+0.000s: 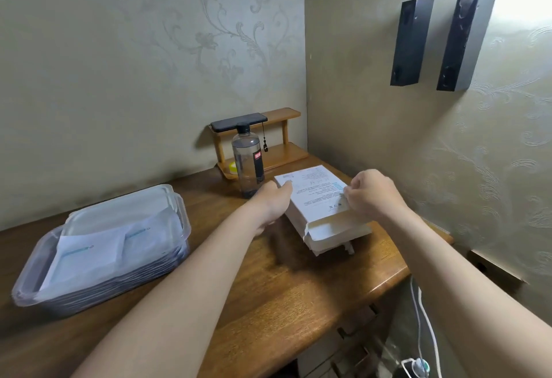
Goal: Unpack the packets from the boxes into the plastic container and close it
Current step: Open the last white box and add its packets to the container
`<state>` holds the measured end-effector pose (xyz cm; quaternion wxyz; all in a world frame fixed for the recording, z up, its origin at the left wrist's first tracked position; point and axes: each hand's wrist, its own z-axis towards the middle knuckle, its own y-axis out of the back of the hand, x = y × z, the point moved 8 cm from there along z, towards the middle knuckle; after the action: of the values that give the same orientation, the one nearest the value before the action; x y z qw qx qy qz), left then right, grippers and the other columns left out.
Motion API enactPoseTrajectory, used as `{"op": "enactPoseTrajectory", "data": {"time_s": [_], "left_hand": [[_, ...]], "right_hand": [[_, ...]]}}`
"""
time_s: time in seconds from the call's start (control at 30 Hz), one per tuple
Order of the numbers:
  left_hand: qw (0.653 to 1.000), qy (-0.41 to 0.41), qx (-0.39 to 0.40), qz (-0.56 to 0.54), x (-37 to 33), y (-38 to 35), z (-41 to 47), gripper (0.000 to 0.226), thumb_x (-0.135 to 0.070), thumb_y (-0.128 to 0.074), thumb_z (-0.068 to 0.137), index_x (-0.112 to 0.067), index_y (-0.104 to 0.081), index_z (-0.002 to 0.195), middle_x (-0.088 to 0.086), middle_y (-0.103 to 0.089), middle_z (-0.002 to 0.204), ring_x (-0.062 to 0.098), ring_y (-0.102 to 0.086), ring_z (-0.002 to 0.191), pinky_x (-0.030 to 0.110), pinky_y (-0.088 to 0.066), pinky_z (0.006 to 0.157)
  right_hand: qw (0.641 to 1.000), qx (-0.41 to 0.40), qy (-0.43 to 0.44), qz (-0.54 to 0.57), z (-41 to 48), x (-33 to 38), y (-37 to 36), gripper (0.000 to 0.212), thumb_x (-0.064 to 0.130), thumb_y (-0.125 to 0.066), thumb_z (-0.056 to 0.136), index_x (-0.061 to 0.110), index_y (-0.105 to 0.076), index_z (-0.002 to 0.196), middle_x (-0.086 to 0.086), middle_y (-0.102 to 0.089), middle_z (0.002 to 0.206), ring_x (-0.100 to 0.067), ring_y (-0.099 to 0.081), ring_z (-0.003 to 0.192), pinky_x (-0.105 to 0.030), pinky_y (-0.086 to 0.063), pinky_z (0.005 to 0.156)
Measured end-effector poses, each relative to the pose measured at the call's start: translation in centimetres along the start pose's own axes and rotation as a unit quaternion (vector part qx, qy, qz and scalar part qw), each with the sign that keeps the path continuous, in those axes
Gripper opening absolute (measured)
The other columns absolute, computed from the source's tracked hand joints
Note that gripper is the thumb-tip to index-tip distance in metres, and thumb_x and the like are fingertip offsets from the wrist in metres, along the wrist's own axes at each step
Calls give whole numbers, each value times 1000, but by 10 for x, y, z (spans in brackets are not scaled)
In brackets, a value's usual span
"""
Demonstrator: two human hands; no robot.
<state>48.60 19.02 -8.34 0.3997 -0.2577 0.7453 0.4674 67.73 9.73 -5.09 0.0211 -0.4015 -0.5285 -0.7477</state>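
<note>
Boxes: white stack of boxes [337, 237] on the right part of the desk, just in front of the bottle, well apart from the container. Can't count how many are in the pile.
Top box [313, 195]: lies flat, printed side up, and the end flap [325, 229] nearest the camera is open. What's inside doesn't show.
Left hand [273, 201]: on the left edge of the top box, thumb over the top and the rest of the fingers going down the side, so it's gripping it there.
Right hand [373, 194]: fingers curled, pinching the right edge of the same box. The two hands are apart, one per side.
Container [30, 270]: clear plastic container on the left of the desk, open, pretty much full.
In the container: flat white packets [86, 255] with a bit of blue print, stacked in two rows side by side.
Lid [125, 207]: clear, sitting tilted over the far part of the container, not closed onto it.
Desk [268, 288]: brown wood, pushed into the room corner.
Bottle [248, 162]: clear with a black cap, upright, just behind the boxes.
Shelf [283, 156]: small two-level wooden thing in the corner, a dark phone [239, 122] on the top level, something small and yellow [232, 167] on the bottom one.
Wall: two dark oblong units [412, 41] on the right wall.
Lower right: white cable [424, 318] hanging beside the desk.
</note>
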Motion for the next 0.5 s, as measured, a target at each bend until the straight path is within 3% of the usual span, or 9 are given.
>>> {"op": "enactPoseTrajectory", "data": {"time_s": [0.07,0.1,0.17,0.23,0.37,0.43,0.5], "left_hand": [[992,-71,-71,72,-11,37,-12,56,-35,-52,101,-13,-42,152,7,-51,151,30,-50,136,43,-43,112],[984,-104,-110,92,-15,63,-23,50,-27,-56,99,-12,-49,147,6,-55,146,25,-54,130,36,-43,109],[960,-156,-188,135,-15,122,-53,29,-15,-58,98,-14,-67,126,6,-65,128,20,-59,117,28,-44,99],[939,-168,-237,185,5,181,-82,19,-13,-60,96,-19,-73,108,4,-72,114,20,-65,107,26,-47,94],[935,-54,-194,291,92,259,-109,32,-25,-68,96,-18,-67,127,0,-69,128,15,-63,112,33,-50,101],[927,10,-158,339,133,281,-119,54,-39,-72,93,-22,-57,141,-3,-59,144,16,-58,124,35,-50,104],[920,46,-117,372,161,290,-122,72,-51,-73,89,-28,-45,152,-5,-46,156,21,-52,134,32,-51,98]], "right_hand": [[997,-42,54,-47,-7,33,9,17,11,-48,88,11,-50,70,-4,-56,74,-29,-51,71,-31,-38,54],[993,-52,100,-41,-13,58,10,12,9,-48,87,11,-54,77,-5,-57,80,-31,-52,77,-33,-43,59],[980,-22,196,4,-28,116,-2,19,8,-54,91,10,-66,106,-9,-66,103,-29,-60,95,-35,-54,78],[953,56,297,32,-51,180,-33,26,14,-63,92,11,-68,118,-7,-69,114,-24,-65,100,-35,-56,86],[878,188,439,-21,-99,281,-122,41,30,-74,87,17,-65,125,-3,-69,122,-21,-65,109,-29,-51,88],[853,244,455,-70,-114,307,-165,56,36,-77,85,20,-58,135,1,-62,135,-20,-59,120,-25,-45,94],[830,294,458,-125,-122,319,-201,75,48,-78,80,26,-48,144,4,-53,146,-19,-52,130,-30,-42,105]]}}
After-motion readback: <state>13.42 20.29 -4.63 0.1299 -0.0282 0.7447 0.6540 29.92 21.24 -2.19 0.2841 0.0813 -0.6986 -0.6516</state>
